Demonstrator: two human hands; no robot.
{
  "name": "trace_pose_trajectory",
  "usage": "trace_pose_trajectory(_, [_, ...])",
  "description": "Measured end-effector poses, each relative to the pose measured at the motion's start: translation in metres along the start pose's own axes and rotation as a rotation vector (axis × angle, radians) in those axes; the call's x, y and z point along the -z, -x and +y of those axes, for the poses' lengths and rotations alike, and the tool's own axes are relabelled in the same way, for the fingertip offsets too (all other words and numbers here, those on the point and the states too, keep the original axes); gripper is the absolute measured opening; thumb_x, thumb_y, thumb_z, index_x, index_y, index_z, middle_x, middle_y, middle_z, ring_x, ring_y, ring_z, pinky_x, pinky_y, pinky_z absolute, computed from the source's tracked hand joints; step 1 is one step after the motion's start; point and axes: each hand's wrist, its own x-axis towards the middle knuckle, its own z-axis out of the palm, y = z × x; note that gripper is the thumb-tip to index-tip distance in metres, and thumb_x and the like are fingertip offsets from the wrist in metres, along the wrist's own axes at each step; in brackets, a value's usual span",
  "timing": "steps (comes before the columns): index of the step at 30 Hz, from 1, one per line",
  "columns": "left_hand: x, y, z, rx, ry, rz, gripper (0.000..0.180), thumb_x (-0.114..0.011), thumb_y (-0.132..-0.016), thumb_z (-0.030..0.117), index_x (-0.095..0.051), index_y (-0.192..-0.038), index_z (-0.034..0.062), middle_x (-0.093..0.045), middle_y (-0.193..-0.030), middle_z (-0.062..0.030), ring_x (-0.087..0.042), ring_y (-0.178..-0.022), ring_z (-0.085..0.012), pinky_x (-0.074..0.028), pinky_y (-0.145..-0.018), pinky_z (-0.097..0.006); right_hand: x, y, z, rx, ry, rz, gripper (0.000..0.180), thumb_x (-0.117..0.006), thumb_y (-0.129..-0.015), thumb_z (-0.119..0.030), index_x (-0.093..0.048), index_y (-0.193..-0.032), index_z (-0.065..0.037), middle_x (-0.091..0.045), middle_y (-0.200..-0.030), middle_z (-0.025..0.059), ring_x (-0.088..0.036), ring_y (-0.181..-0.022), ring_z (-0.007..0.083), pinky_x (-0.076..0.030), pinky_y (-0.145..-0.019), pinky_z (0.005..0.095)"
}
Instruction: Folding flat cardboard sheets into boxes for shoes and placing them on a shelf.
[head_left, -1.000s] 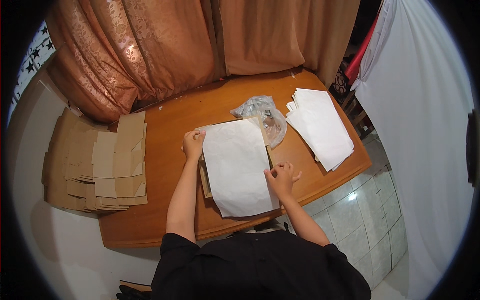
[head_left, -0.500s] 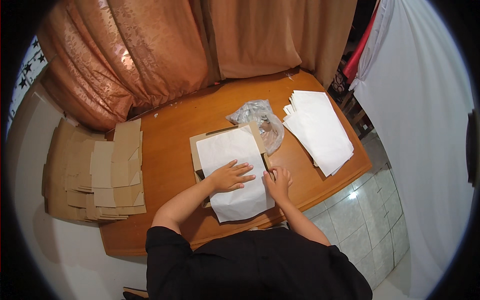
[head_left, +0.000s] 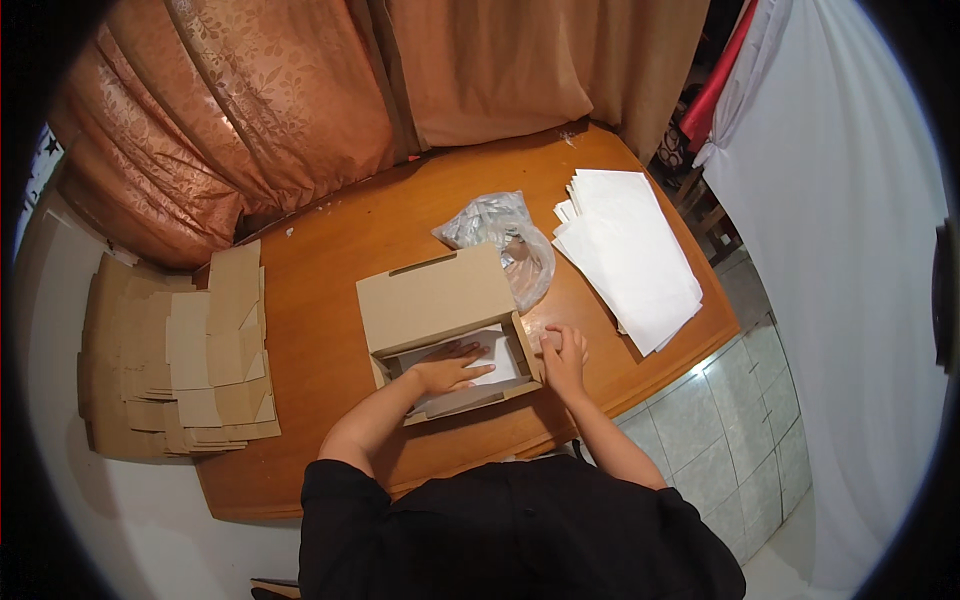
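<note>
A brown cardboard box (head_left: 440,292) stands on the table in front of me, its lid tipped back and its inside open to view. On the box's floor lies white paper (head_left: 497,356), partly covered by my left hand (head_left: 450,368). That hand reaches in over the front wall with fingers stretched out flat on the paper. Just outside the right end wall is my right hand (head_left: 567,358), its fingers loosely bent and apart, with nothing seen in them. Whether it touches the wall I cannot tell.
Flattened cardboard pieces (head_left: 190,350) are stacked at the table's left end. A clear plastic bag (head_left: 500,235) with small silvery contents lies behind the box. White paper sheets (head_left: 630,250) are piled on the right. Orange-brown curtains (head_left: 290,110) hang along the far edge of the wooden table (head_left: 310,330).
The white sheet lay across the top of the box and over its front; now it is down inside, with my left hand on it. My right hand has come off the box's right side.
</note>
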Motion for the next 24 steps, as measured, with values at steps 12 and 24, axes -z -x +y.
trace_pose_trajectory(12, [0.187,0.023,0.073,0.823,0.874,-0.318,0.042,-0.07,-0.076,0.028,-0.061,-0.114,0.0105,-0.063,-0.106,-0.0143,-0.058,-0.101,-0.0308,-0.046,-0.085,-0.039,-0.081,-0.151,0.016,0.576,0.561,-0.183,0.025,-0.061,-0.076,-0.019,-0.061,-0.101,-0.015,-0.057,-0.111,0.0023,-0.046,-0.11,0.025,-0.031,-0.088,0.0474])
trace_pose_trajectory(24, [0.191,0.021,0.099,0.754,0.524,0.12,0.009,-0.064,-0.079,0.021,-0.068,-0.081,0.0134,-0.061,-0.083,-0.003,-0.056,-0.088,-0.0209,-0.037,-0.084,-0.035,-0.091,-0.16,0.022,0.62,0.668,-0.226,0.013,-0.05,-0.084,-0.017,-0.06,-0.09,-0.013,-0.06,-0.094,0.0045,-0.051,-0.103,0.0227,-0.03,-0.091,0.0564])
